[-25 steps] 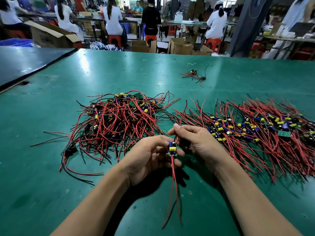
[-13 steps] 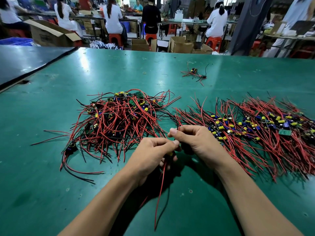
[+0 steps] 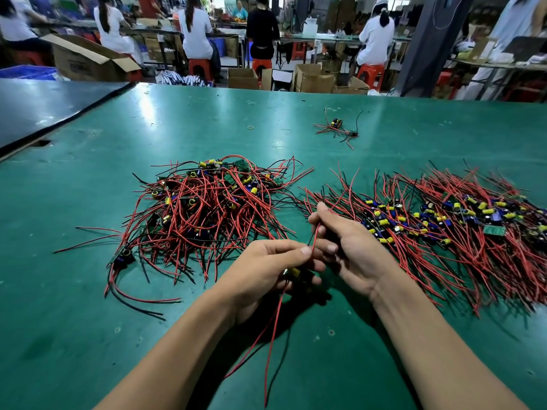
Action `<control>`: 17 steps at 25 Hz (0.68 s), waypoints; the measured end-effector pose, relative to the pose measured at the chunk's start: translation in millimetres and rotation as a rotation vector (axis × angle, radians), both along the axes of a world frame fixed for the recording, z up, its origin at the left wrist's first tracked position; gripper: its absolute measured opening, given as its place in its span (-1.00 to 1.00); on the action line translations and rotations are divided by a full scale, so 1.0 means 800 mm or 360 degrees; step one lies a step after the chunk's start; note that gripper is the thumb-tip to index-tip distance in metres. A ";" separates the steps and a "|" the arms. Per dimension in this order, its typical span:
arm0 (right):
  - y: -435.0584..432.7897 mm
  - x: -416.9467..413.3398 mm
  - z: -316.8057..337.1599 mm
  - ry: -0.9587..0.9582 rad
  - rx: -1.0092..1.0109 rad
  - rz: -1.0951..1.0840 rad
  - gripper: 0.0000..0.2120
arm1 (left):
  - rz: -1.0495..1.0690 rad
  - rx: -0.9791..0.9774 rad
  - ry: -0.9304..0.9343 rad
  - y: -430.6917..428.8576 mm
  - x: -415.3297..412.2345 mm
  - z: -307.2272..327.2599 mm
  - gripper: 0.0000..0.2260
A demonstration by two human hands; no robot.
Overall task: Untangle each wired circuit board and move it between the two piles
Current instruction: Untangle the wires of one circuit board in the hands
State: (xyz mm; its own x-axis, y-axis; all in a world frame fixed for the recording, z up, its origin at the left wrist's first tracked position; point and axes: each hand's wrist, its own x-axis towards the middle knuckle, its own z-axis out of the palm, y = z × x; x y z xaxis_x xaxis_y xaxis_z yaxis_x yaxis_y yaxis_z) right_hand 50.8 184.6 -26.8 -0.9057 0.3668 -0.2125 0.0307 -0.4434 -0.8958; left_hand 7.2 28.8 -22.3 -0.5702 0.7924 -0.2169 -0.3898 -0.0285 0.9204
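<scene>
- While the grip of the left hand [image 3: 260, 273] curls round a wired circuit board [image 3: 293, 272], its wires [image 3: 273, 335] trail toward 6 o'clock.
- Grip of the right hand [image 3: 350, 250] pinches one red wire [image 3: 316, 235].

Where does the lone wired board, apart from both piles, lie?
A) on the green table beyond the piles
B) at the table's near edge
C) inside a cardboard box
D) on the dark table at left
A: the stray board lies alone on the green table, beyond the left pile and the right pile.
</scene>
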 end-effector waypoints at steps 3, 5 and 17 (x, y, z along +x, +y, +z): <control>0.000 0.003 0.001 0.0016 0.0030 0.0100 -0.76 | -0.0026 0.0112 -0.0176 0.002 -0.001 0.002 -0.81; -0.003 0.008 0.000 0.0003 0.0073 0.0270 -0.73 | 0.0034 0.0115 -0.0213 0.004 0.000 0.002 -0.83; 0.002 0.003 -0.007 -0.0163 0.0705 -0.0205 -0.71 | 0.0006 -0.0078 0.0079 0.001 0.006 -0.003 -0.92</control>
State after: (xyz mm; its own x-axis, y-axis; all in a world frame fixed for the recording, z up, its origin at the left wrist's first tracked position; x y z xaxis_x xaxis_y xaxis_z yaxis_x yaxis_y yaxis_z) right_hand 53.2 186.3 -32.4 -0.8296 0.5501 -0.0958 0.0983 -0.0249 -0.9948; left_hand 12.2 29.5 -24.5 -0.5840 0.7794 -0.2268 -0.3438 0.0156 0.9389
